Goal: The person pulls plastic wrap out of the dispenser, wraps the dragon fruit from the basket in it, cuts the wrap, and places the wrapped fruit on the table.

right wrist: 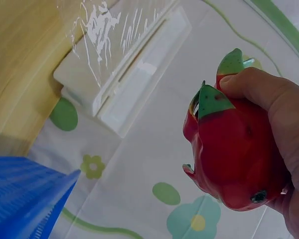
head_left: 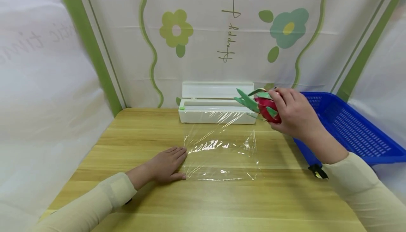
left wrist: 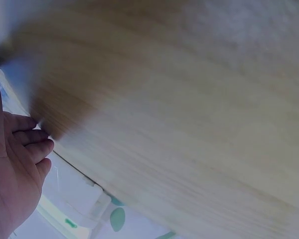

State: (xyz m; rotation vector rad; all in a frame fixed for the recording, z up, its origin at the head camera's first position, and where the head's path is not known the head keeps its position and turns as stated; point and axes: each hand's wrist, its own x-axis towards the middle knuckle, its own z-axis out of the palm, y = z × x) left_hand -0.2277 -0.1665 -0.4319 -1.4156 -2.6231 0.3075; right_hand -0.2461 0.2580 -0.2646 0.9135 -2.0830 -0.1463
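Film (head_left: 219,154) is glossy, transparent plastic. Dispenser (head_left: 186,117) is smooth plastic. Dragon fruit (right wrist: 234,154) has glossy skin. Tabletop (head_left: 222,207) shows wood grain.

table (head_left: 206,204): yellow-brown wood-grain top, plank lines running side to side, soft sheen.
back sheet (head_left: 203,64): white, lightly creased, upright behind table. print above table's far edge: green lettering (head_left: 233,10) "happy life", reading upward; yellow-green flower (head_left: 171,19) left of it; teal flower (head_left: 289,17), yellow centre, right of it; wavy green lines (head_left: 154,57) outermost.
green bands (head_left: 87,45): slanting toward table's far corners.
left sheet (head_left: 38,119): white, rippled, beside table; faint mirrored lettering.
right sheet (head_left: 388,77): white, beside table.
light: pale, diffuse; soft shadows on table.
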